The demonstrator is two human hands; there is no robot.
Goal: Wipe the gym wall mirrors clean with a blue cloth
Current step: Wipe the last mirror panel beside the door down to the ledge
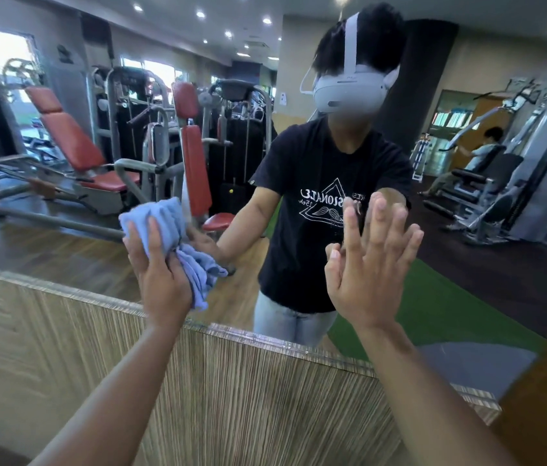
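My left hand (164,277) is raised in front of the mirror (467,280). The arm reaches up from the lower left, with the back of the hand toward me. Its grip holds the blue cloth (161,216), which is bunched against the glass above the knuckles. One finger and the thumb lie up along it. The other fingers are buried under the folds, so I cannot tell how far they curl. A loose tail of the cloth hangs out on the right side of the hand, down beside the palm. The cloth meets its own reflection, so it is touching the glass, low on the mirror and left of centre.

My right hand (371,264) is up too, its grip wide and holding nothing, fingers straight and spread, palm toward the glass. The fingertips (349,213) meet their reflection; I cannot tell whether the palm lies flat on the glass. The two hands are well apart, with bare glass between them.

The mirror's bevelled lower edge (265,336) runs just below both wrists, slanting down to the right. Below it is a striped wooden wall panel (215,398), which both forearms cross. Glass runs on above and to the left of the cloth, and to the right of the right hand.

The reflection shows a person in a dark T-shirt and white headset, red-padded gym machines (73,139) on the left, and another person seated (487,146) at a machine on the right.
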